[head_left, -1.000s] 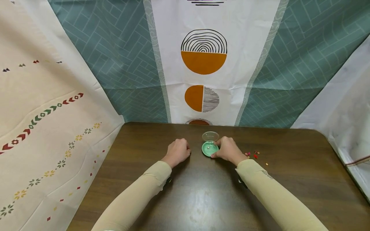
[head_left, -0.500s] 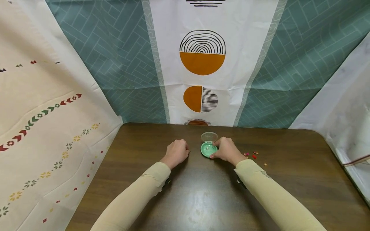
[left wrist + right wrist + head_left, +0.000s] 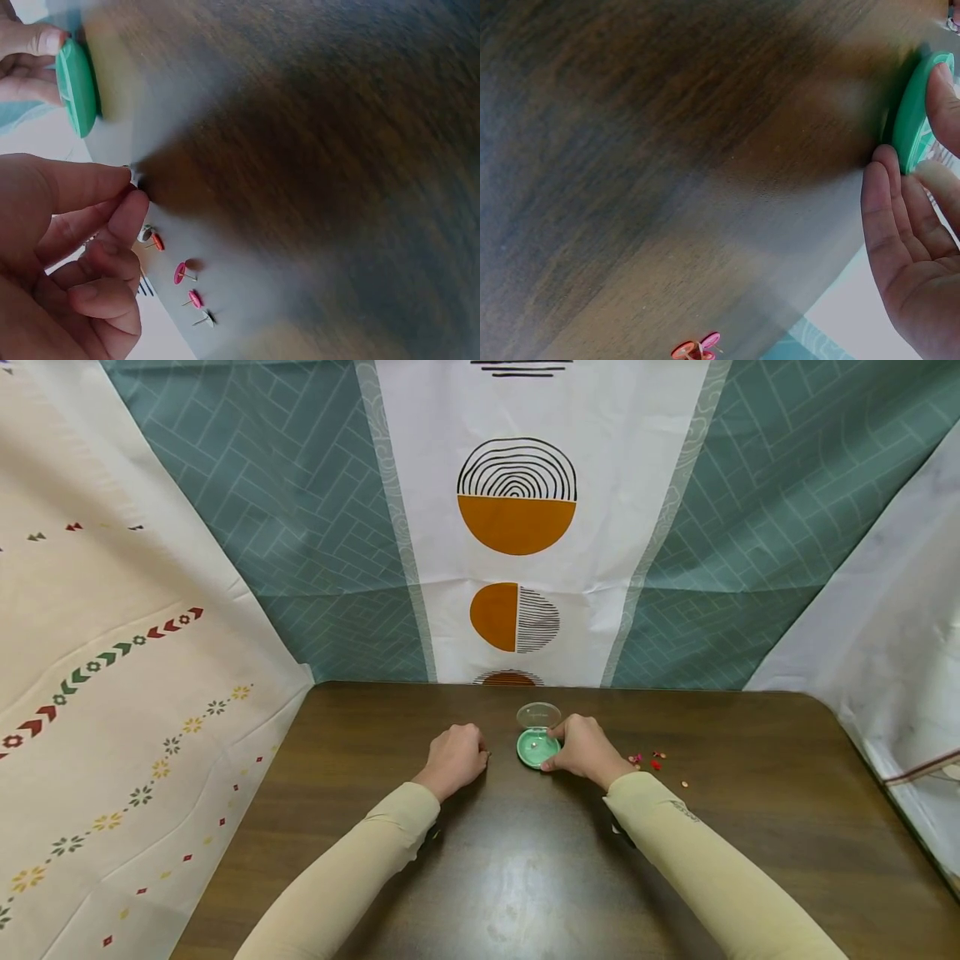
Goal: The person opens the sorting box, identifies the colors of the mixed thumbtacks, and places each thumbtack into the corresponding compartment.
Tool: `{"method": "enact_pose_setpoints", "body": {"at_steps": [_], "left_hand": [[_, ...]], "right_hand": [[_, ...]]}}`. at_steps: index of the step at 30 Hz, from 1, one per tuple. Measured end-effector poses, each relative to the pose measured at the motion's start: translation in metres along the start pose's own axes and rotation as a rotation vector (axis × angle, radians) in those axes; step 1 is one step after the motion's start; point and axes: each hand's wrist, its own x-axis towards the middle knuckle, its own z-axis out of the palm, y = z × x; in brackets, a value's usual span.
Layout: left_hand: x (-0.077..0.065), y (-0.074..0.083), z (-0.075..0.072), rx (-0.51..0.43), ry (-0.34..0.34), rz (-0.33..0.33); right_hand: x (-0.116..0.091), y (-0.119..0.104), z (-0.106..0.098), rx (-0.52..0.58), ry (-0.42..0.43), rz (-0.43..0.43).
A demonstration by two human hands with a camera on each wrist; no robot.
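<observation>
My right hand (image 3: 588, 750) holds a round green case (image 3: 531, 761) by its right side, thumb near the front and fingers near the hinge. Its clear lid (image 3: 538, 715) stands raised at the back. A small pale spot shows inside the case; what it is I cannot tell. Just left of the case, my left hand (image 3: 455, 758) is over the table, thumb and forefinger pinching a tiny thing, apparently a thumbtack (image 3: 135, 178), mostly hidden by the fingertips. Below that hand in the left wrist view lie several loose thumbtacks, among them a pink thumbtack (image 3: 180, 272).
Red, pink and gold thumbtacks (image 3: 656, 766) lie scattered on the dark wooden table (image 3: 750, 852) to the right of my right hand. Patterned cloth (image 3: 337, 635) hangs behind the table's back edge, and pale cloths hang at both sides.
The head view has swung slightly to the right. Both hands and the open case keep their places on the table.
</observation>
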Motion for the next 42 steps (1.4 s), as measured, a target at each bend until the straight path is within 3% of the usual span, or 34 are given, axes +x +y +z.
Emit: {"method": "enact_pose_setpoints", "body": {"at_steps": [15,22,28,34,42], "left_hand": [[0.003,-0.004,-0.001,-0.033,0.041,-0.018],[0.006,-0.001,-0.008,-0.169,0.132,0.058],[0.011,0.007,0.001,-0.299,0.178,0.089],[0.016,0.021,0.012,-0.417,0.169,0.086],[0.020,0.035,0.014,-0.343,0.107,0.085]], "right_hand": [[-0.001,-0.006,-0.005,-0.014,-0.001,-0.012],[-0.001,-0.005,-0.006,-0.026,0.001,-0.015],[-0.003,-0.005,-0.006,-0.038,0.002,-0.017],[-0.003,-0.004,-0.004,-0.043,0.001,-0.021],[-0.004,-0.007,-0.002,-0.073,-0.006,-0.004]]}}
